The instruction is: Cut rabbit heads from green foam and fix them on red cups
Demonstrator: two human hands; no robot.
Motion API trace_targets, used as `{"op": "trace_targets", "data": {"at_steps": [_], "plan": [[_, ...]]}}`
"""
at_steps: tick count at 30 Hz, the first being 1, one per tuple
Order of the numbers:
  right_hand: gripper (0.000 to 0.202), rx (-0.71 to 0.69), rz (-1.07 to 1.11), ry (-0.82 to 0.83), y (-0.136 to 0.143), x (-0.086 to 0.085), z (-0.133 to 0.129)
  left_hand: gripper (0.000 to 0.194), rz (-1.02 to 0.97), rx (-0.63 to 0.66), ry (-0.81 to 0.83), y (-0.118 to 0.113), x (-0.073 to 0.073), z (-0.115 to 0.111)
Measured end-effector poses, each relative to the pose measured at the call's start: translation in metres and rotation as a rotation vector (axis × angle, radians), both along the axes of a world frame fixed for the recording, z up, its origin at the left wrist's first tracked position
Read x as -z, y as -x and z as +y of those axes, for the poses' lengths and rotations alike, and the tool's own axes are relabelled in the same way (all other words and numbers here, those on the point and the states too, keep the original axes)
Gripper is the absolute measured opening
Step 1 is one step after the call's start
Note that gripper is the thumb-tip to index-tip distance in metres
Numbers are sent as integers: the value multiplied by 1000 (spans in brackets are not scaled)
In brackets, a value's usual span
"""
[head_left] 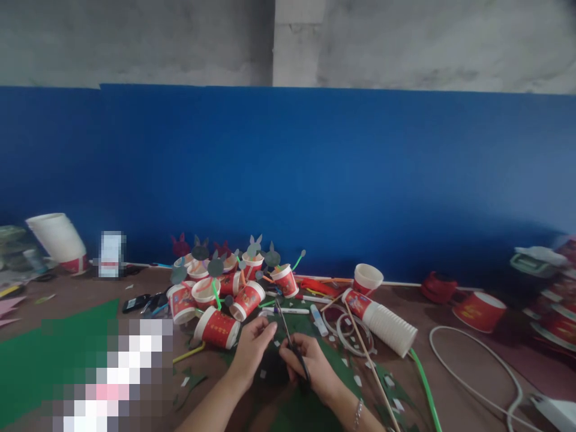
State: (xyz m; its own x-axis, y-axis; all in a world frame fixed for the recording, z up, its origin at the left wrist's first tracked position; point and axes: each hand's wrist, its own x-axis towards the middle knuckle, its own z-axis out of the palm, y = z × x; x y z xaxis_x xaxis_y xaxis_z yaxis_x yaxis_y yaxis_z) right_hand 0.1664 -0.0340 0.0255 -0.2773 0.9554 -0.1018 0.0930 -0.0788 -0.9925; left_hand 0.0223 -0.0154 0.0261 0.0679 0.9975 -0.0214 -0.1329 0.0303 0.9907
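My right hand (310, 363) is closed round the black handles of a pair of scissors (286, 327), whose blades point up and away from me. To the left of it my left hand (252, 348) is closed, thumb and fingertips together. Whatever it pinches is too small or hidden to make out. Beneath and between both hands lies dark paper (273, 367) with small white scraps on it. A capped marker (288, 311) and a glue stick (319, 320) lie just beyond the scissors. One red paper cup (218, 328) rests on its side near my left hand.
Several red cups with paper animal heads (216, 264) crowd the back left. On the right are a stack of cups (382, 321), a thin wooden stick (371, 366), rolls of tape (355, 335) and a white cable (477, 354). Green paper (67, 336) covers the left side.
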Motion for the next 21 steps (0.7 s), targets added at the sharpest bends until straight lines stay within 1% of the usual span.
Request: {"op": "trace_targets", "data": {"at_steps": [5, 10, 15, 21], "plan": [[43, 4, 24, 7, 1, 0, -1, 43, -8, -26, 4, -1, 0, 0], [44, -20, 41, 20, 2, 2, -1, 40, -5, -23, -15, -1, -2, -2], [45, -22, 30, 14, 1, 6, 0, 36, -6, -30, -27, -1, -2, -2], [43, -36, 29, -1, 0, 7, 0, 36, -4, -37, -32, -2, -3, -2]]}}
